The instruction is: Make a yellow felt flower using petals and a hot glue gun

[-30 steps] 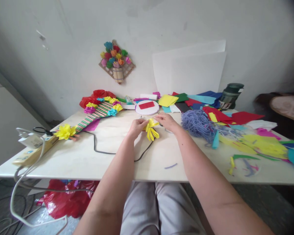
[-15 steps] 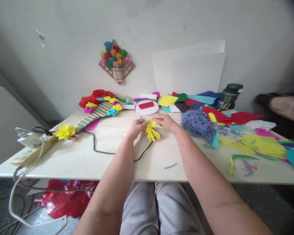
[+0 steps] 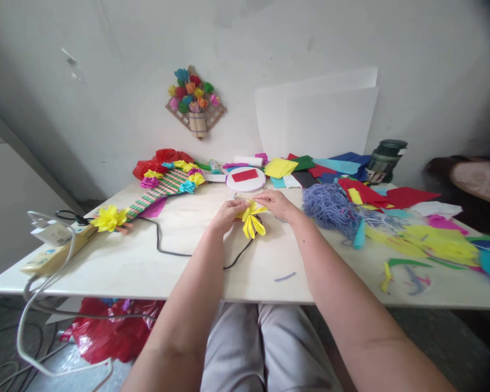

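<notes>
A yellow crepe-paper flower [image 3: 253,224] with pleated, fanned petals is between my two hands above the table. My left hand [image 3: 230,211] is closed on its left side, the fingers pinched at the gathered part. From the other side my right hand [image 3: 276,202] pinches the flower's upper edge between thumb and fingers. Its lower petals hang toward me, over a black cable [image 3: 239,257]. Behind my hands lies a white round fan [image 3: 256,186] with a red paper piece [image 3: 245,175] on it.
Left stands a woven fan-shaped piece [image 3: 163,188] with paper flowers, beside a power strip [image 3: 44,261] with cords. A tangle of purple yarn [image 3: 329,207], coloured paper sheets [image 3: 281,167] and yellow scraps [image 3: 436,242] cover the right. A dark jar [image 3: 386,160] stands at the back.
The yellow flower's lower petals have shifted slightly and spread a little more. Both hands keep nearly the same place and grip. The whole view has moved very slightly.
</notes>
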A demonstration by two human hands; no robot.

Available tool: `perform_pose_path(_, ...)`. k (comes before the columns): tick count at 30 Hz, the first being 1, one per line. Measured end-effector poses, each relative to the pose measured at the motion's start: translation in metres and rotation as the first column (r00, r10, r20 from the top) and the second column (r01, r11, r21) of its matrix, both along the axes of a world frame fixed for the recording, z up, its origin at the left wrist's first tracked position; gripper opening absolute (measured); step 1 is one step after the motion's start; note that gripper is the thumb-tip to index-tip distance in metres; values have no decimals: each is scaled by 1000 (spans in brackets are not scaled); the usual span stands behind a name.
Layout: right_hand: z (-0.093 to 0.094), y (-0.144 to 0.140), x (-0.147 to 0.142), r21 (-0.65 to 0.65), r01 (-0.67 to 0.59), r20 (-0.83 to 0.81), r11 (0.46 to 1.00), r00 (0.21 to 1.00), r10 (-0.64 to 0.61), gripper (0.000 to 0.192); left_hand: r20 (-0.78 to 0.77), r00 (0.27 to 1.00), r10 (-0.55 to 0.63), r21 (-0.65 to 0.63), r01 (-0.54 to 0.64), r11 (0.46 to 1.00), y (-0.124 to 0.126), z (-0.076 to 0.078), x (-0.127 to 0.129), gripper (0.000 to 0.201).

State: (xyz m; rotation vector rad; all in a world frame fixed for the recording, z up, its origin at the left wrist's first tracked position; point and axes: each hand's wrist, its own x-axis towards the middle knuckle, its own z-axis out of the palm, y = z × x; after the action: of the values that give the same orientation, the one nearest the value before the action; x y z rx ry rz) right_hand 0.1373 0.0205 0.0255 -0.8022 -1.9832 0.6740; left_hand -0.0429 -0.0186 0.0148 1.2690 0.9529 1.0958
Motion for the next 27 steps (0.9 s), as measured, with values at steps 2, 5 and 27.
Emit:
perform_pose_path(2, 0, 0, 0, 2, 7, 11, 1000, 1000, -7, 20, 2, 1000, 8, 6, -8, 1000, 0, 0, 0, 35)
perform_pose_path(5, -1, 1, -1, 19, 23, 46, 1000, 999, -24, 20, 10, 1000, 16, 23, -17, 1000, 1, -1, 0, 35)
perform_pose_path(27, 1, -1, -1, 256, 78, 324, 963, 932, -162, 21, 157, 977, 141, -27, -139, 990, 1, 0, 6, 20)
